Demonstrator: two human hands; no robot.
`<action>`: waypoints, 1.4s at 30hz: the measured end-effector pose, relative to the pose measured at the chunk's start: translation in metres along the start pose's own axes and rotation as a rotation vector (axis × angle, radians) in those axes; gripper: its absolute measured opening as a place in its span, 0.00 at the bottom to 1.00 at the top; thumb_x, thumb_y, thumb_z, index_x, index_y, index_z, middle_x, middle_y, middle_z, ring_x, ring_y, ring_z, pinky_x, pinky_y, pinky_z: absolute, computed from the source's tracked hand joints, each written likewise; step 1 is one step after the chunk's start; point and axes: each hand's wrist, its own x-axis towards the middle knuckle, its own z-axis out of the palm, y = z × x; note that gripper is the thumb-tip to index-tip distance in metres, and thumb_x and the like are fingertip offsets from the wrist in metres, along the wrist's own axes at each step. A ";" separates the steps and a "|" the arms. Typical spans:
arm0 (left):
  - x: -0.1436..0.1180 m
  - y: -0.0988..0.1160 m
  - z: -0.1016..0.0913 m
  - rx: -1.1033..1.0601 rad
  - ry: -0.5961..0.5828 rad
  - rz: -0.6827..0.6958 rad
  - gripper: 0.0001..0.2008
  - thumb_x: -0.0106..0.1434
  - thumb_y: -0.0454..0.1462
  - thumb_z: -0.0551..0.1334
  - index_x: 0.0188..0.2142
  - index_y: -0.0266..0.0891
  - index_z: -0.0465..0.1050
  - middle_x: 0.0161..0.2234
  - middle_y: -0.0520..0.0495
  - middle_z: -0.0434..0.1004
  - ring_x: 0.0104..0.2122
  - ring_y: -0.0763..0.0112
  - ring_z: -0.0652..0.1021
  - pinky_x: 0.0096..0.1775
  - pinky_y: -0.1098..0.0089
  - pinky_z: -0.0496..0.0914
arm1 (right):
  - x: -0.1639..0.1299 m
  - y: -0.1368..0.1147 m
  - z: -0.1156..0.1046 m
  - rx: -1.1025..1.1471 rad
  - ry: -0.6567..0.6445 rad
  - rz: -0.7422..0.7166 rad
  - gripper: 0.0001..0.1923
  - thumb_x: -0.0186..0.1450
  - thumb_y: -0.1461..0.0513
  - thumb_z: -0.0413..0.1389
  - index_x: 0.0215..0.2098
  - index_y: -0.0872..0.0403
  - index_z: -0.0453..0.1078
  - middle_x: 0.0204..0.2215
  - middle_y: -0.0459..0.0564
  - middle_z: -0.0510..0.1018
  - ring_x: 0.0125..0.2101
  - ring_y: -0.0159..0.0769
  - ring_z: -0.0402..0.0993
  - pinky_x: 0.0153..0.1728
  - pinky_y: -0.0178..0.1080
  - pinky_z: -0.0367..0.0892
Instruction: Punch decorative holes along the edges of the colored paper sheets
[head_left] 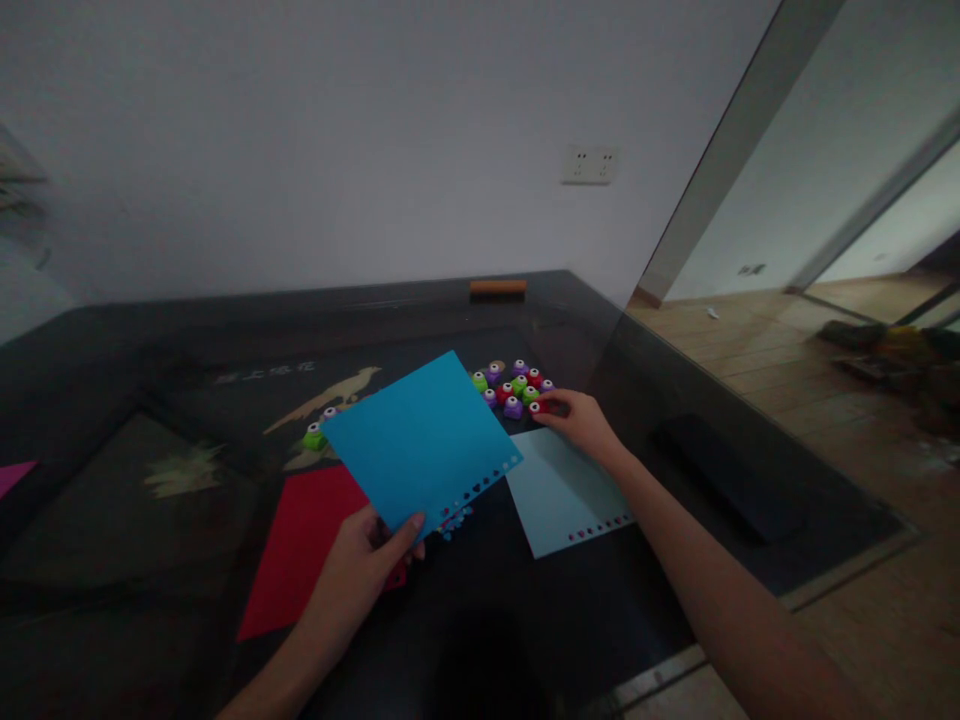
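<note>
My left hand pinches the lower edge of a blue paper sheet, held tilted above the table. A row of small punched holes runs along the sheet's lower right edge. My right hand has its fingers closed on a small red paper punch with a white, eye-like knob. Beside it, several green, purple and red punches stand in a cluster. Under my right forearm lies a pale blue sheet with holes along its near edge. A red sheet lies partly hidden beneath my left hand and the blue sheet.
Small paper cut-outs lie below the blue sheet. Left of it sits a green punch. A dark oblong object rests at the right, and an orange-brown bar near the wall. A pink sheet's corner shows far left.
</note>
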 end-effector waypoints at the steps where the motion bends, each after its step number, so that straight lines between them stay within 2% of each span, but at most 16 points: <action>1: 0.000 0.000 0.000 0.003 -0.004 -0.001 0.18 0.52 0.50 0.60 0.23 0.36 0.69 0.19 0.48 0.74 0.21 0.68 0.73 0.25 0.70 0.66 | 0.000 0.000 0.001 -0.004 0.008 -0.009 0.13 0.55 0.60 0.61 0.38 0.57 0.74 0.34 0.51 0.76 0.32 0.36 0.71 0.35 0.39 0.65; 5: -0.001 0.001 0.001 0.015 -0.009 0.002 0.18 0.52 0.50 0.60 0.22 0.36 0.68 0.18 0.48 0.73 0.20 0.68 0.73 0.25 0.70 0.65 | 0.002 0.004 0.001 -0.047 0.015 -0.040 0.13 0.55 0.60 0.61 0.37 0.57 0.74 0.35 0.52 0.74 0.33 0.36 0.70 0.36 0.39 0.65; 14: 0.000 0.004 0.001 0.002 -0.004 -0.003 0.17 0.52 0.49 0.60 0.22 0.37 0.69 0.18 0.48 0.74 0.21 0.68 0.73 0.26 0.70 0.66 | 0.005 0.004 0.005 -0.079 0.004 -0.023 0.12 0.56 0.62 0.60 0.38 0.56 0.74 0.32 0.49 0.71 0.27 0.32 0.68 0.33 0.38 0.64; 25: -0.001 0.005 0.001 -0.008 -0.018 0.001 0.15 0.53 0.47 0.60 0.25 0.36 0.69 0.20 0.48 0.74 0.22 0.68 0.74 0.27 0.70 0.67 | 0.010 0.002 0.011 -0.158 0.007 -0.055 0.13 0.57 0.64 0.58 0.42 0.56 0.73 0.34 0.51 0.72 0.32 0.36 0.69 0.38 0.41 0.64; 31: -0.002 0.006 0.001 -0.012 -0.041 -0.001 0.13 0.54 0.46 0.60 0.28 0.36 0.68 0.20 0.49 0.74 0.22 0.68 0.74 0.26 0.70 0.67 | 0.005 -0.009 0.001 -0.156 0.041 -0.056 0.14 0.57 0.63 0.58 0.42 0.54 0.73 0.37 0.53 0.73 0.31 0.37 0.69 0.36 0.42 0.65; 33: -0.003 0.007 0.000 -0.020 -0.069 0.004 0.13 0.54 0.45 0.60 0.28 0.37 0.68 0.20 0.49 0.73 0.22 0.68 0.73 0.26 0.71 0.66 | 0.002 -0.019 -0.005 -0.099 0.082 -0.054 0.14 0.57 0.62 0.58 0.43 0.54 0.73 0.38 0.53 0.73 0.30 0.37 0.69 0.35 0.42 0.65; 36: -0.004 0.009 -0.001 -0.032 -0.112 0.019 0.12 0.55 0.44 0.60 0.28 0.37 0.68 0.20 0.50 0.73 0.22 0.69 0.73 0.27 0.71 0.66 | -0.004 -0.035 -0.011 0.106 0.105 -0.022 0.14 0.58 0.58 0.58 0.42 0.54 0.73 0.37 0.53 0.75 0.30 0.37 0.71 0.33 0.41 0.66; 40: -0.005 0.011 0.000 -0.009 -0.151 0.038 0.10 0.56 0.43 0.59 0.29 0.37 0.68 0.20 0.52 0.71 0.22 0.70 0.72 0.27 0.72 0.65 | -0.012 -0.056 -0.008 0.525 -0.119 0.073 0.17 0.61 0.53 0.52 0.41 0.55 0.72 0.32 0.52 0.77 0.30 0.36 0.72 0.30 0.40 0.67; 42: -0.005 0.013 0.000 0.010 -0.167 0.052 0.10 0.56 0.42 0.59 0.29 0.37 0.68 0.20 0.52 0.71 0.22 0.71 0.72 0.26 0.72 0.65 | -0.016 -0.062 -0.004 0.656 -0.201 0.127 0.18 0.61 0.52 0.53 0.42 0.56 0.72 0.31 0.52 0.77 0.29 0.35 0.72 0.30 0.39 0.67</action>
